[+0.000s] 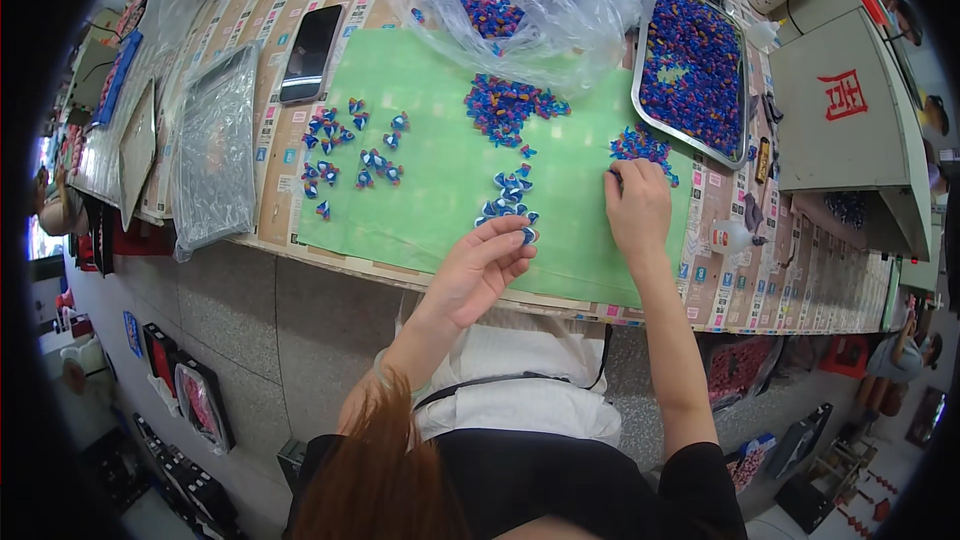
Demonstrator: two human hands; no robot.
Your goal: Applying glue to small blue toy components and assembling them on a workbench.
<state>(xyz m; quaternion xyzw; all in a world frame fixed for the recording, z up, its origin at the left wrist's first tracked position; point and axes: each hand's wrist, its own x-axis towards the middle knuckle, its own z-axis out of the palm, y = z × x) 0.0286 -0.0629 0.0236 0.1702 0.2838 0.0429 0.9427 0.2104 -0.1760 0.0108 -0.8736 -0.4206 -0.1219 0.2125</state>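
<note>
My left hand [482, 265] is closed in a pinch over the near part of a green mat [420, 210], with a small blue and white plastic piece [529, 235] between thumb and fingertips. Just beyond it lies a short row of similar blue and white pieces [508, 192]. On the right, my right hand [640, 202] reaches down to a small pile of blue and red pieces [642, 145]. Its fingertips are bent at the pile's near edge, and whatever they hold is hidden. A larger heap of blue and red pieces [505, 108] lies at mid mat. Loose blue, white and red clusters [380, 165] are spread at the left.
A metal tray [640, 105] full of small coloured pieces stands at the back right, beside a grey metal cabinet [840, 100]. Clear plastic bags [560, 30] cover the far middle. A phone [311, 55] and a plastic-wrapped tray [215, 145] lie left. A small bottle [733, 237] is at right.
</note>
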